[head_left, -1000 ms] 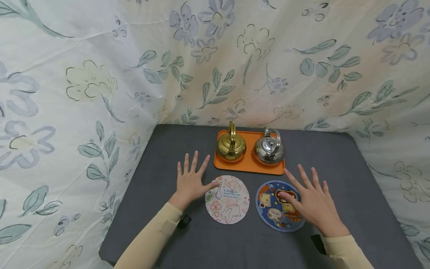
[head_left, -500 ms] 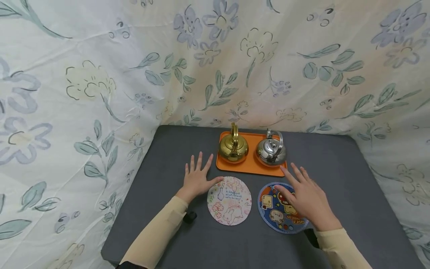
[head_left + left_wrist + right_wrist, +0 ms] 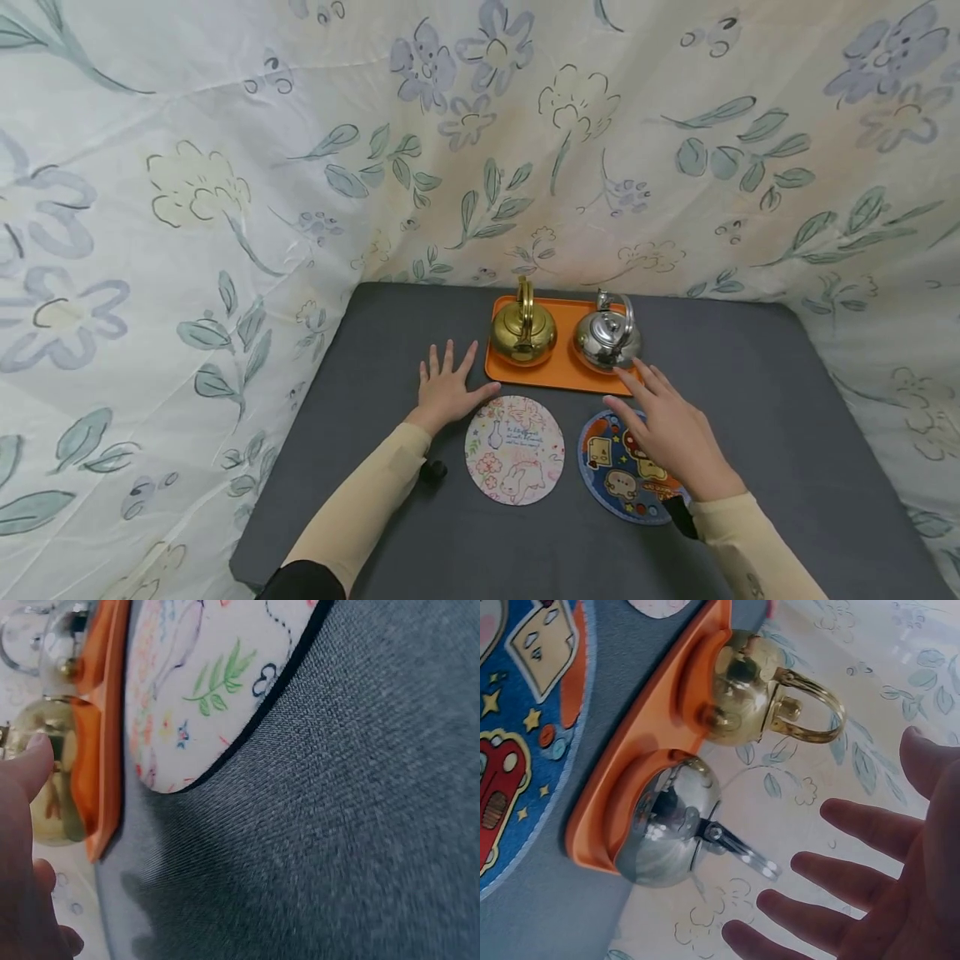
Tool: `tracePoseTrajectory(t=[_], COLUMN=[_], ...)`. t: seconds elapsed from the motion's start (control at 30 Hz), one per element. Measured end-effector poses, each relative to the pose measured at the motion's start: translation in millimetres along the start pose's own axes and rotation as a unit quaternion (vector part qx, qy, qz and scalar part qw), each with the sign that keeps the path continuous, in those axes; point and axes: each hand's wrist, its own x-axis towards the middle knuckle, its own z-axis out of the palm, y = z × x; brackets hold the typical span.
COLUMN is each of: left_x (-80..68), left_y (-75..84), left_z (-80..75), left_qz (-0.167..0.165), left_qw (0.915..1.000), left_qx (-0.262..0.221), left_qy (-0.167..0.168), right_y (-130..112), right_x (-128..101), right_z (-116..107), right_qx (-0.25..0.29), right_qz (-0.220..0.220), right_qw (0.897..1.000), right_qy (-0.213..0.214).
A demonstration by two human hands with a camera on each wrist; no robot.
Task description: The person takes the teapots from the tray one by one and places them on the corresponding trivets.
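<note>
On an orange tray (image 3: 566, 307) stand a gold teapot (image 3: 522, 332) at the left and a silver teapot (image 3: 606, 337) at the right, each with an arched handle. My left hand (image 3: 447, 395) is spread and holds nothing, its thumb by the top edge of a white round mat (image 3: 514, 467) with a rabbit drawing. My right hand (image 3: 673, 429) reaches over a blue round mat (image 3: 617, 483) with cartoon figures. Its fingertips overlap the silver teapot's lower edge in the head view, while the right wrist view shows its fingers (image 3: 855, 881) extended and apart from the handle.
All of it sits on a dark grey table (image 3: 420, 317) with rounded corners. A floral cloth (image 3: 300, 167) hangs behind the table and along its sides, close to the back edge.
My right hand has moved left and forward, toward the silver teapot. My left hand has shifted slightly to the right, still spread. The teapots and tray stay in place.
</note>
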Motion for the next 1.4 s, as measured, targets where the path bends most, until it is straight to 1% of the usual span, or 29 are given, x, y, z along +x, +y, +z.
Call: tracePoseTrajectory(t=[0.17, 0.43, 0.53, 0.63, 0.8, 0.9, 1.0, 1.2, 1.4], left_x=[12.0, 19.0, 22.0, 24.2, 26.4, 27.9, 29.5, 29.6, 27.1], left_y=[1.9, 4.1, 3.9, 4.6, 7.2, 9.7, 10.5, 9.8, 9.0], left_z=[8.6, 16.2, 19.1, 20.6, 24.1, 24.9, 26.5, 24.6, 22.2], left_qz=[-0.015, -0.027, -0.035, -0.035, -0.027, -0.028, -0.034, -0.043, -0.036], left_qw=[0.9996, 0.9991, 0.9986, 0.9987, 0.9987, 0.9987, 0.9985, 0.9980, 0.9982], left_qx=[0.016, 0.014, 0.018, 0.014, 0.001, -0.005, -0.003, 0.005, -0.005], left_qy=[-0.018, -0.030, -0.035, -0.035, -0.043, -0.043, -0.044, -0.046, -0.049], right_y=[-4.0, -7.5, -8.1, -9.5, -13.0, -16.1, -21.8, -40.4, -54.6], right_x=[6.9, 18.2, 24.9, 33.3, 48.6, 55.9, 60.6, 72.1, 88.2], right_z=[-3.2, -10.2, -13.0, -14.5, -13.8, -14.3, -15.0, -18.4, -16.6], right_qx=[0.005, 0.007, 0.011, 0.019, 0.054, 0.070, 0.074, 0.077, 0.080], right_qz=[-0.004, -0.020, -0.018, -0.018, -0.020, -0.020, -0.021, -0.025, -0.023], right_qw=[1.000, 0.999, 0.999, 0.999, 0.997, 0.996, 0.996, 0.994, 0.993], right_qy=[0.007, 0.030, 0.032, 0.038, 0.045, 0.051, 0.055, 0.075, 0.084])
